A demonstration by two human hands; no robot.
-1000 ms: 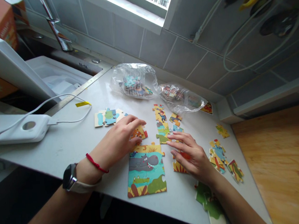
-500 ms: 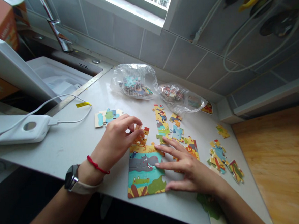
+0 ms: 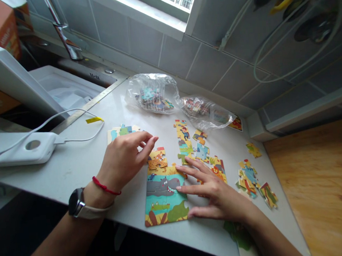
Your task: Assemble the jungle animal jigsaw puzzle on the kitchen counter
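My left hand [image 3: 126, 154] hovers just left of a leopard puzzle piece [image 3: 157, 159], its thumb and forefinger tips together with nothing visible between them. The leopard piece lies against the top edge of a partly joined jigsaw puzzle [image 3: 165, 199] showing a hippo and a crocodile. Spread fingers of my right hand [image 3: 205, 185] rest along the puzzle's right side, the fingertips touching it. Beyond that hand are a strip of joined pieces [image 3: 185, 144], a blue elephant piece [image 3: 202, 152] and a lion piece [image 3: 218, 172], partly covered by the hand.
Two clear plastic bags of pieces, one left [image 3: 153, 93] and one right [image 3: 206, 112], stand near the tiled wall. Light-blue pieces [image 3: 125, 131] lie behind my left hand. More pieces [image 3: 248, 176] are at right. A white power bank [image 3: 21, 148] with a cable sits at left, beside the sink [image 3: 83, 77].
My left hand has let go of the leopard piece and drawn back to the left. The piece stays above the hippo puzzle. My right hand keeps its place.
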